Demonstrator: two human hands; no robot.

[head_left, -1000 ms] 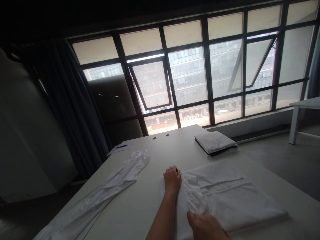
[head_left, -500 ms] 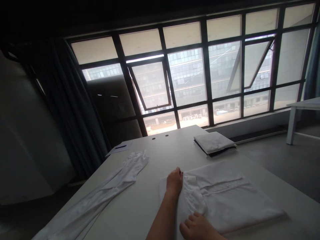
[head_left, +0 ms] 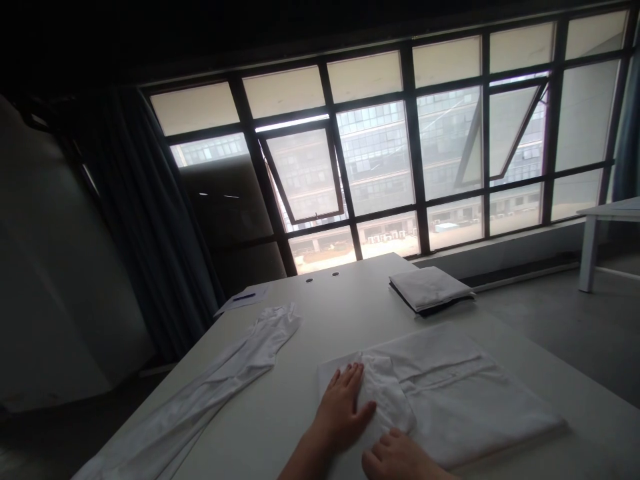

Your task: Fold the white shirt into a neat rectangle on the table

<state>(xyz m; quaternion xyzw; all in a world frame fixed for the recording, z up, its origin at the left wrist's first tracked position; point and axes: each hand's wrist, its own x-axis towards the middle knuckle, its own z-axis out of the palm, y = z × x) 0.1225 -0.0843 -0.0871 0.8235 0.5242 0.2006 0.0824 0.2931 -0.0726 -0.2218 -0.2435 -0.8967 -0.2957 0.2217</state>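
Observation:
A white shirt (head_left: 480,407) lies folded flat on the table, its collar end towards the left. My left hand (head_left: 345,408) rests on the fabric beside the collar (head_left: 387,387), palm down, fingers stretched out and thumb apart. Nearer to me, my right hand (head_left: 400,457) is curled at the near end of the collar, fingers closed on the cloth. Its fingertips are partly hidden.
On the left side of the white table (head_left: 345,307) lies a second white garment (head_left: 210,393), stretched lengthwise. Farther back are a folded stack of clothing (head_left: 431,288) and a sheet of paper (head_left: 257,293) with a pen (head_left: 244,297). Windows stand behind.
My left hand has let go of the far end of the collar, opened flat and come slightly nearer to me. The right hand has stayed almost where it was.

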